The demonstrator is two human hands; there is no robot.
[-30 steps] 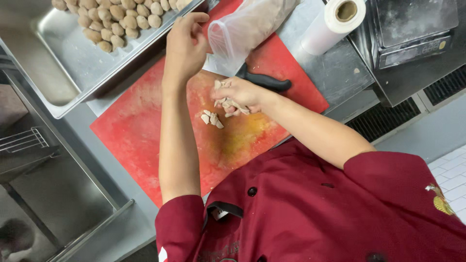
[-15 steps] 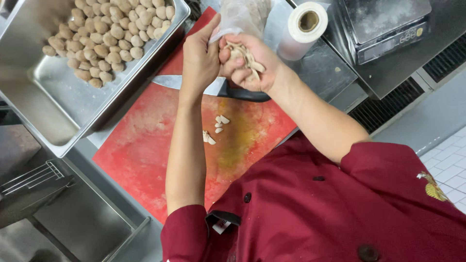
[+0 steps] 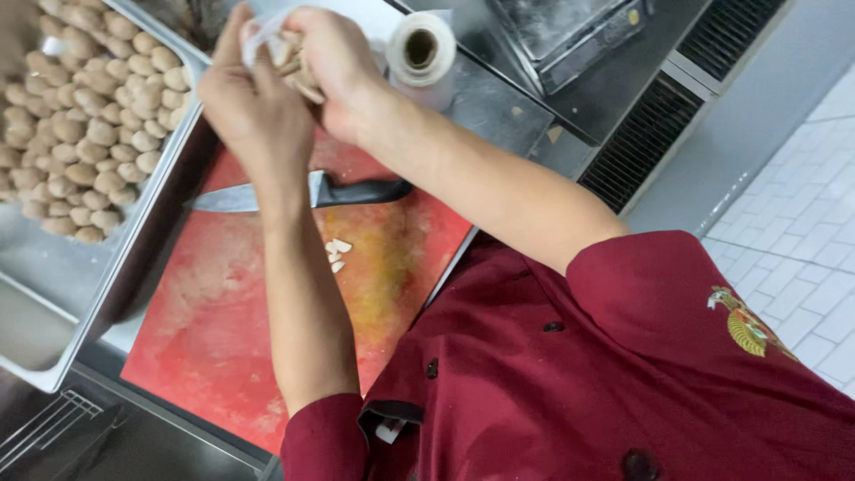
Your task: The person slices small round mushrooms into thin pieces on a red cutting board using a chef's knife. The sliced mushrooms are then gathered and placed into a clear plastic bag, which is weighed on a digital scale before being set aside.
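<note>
From the head camera I see a steel worktop [image 3: 499, 107] carrying a red cutting board [image 3: 249, 312], white floor tiles at right. Both hands meet at the far edge: the right hand [image 3: 334, 58] is clenched on pale pieces [image 3: 294, 67], the left hand [image 3: 254, 107] pinches a clear bag [image 3: 258, 31]. A knife [image 3: 303, 191] lies on the board, and a steel tray [image 3: 134, 232] of round pieces sits left.

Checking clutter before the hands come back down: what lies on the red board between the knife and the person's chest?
In the head view, only a few pale cut pieces lie just below the knife; the rest of the red cutting board is bare, stained yellow.
</note>
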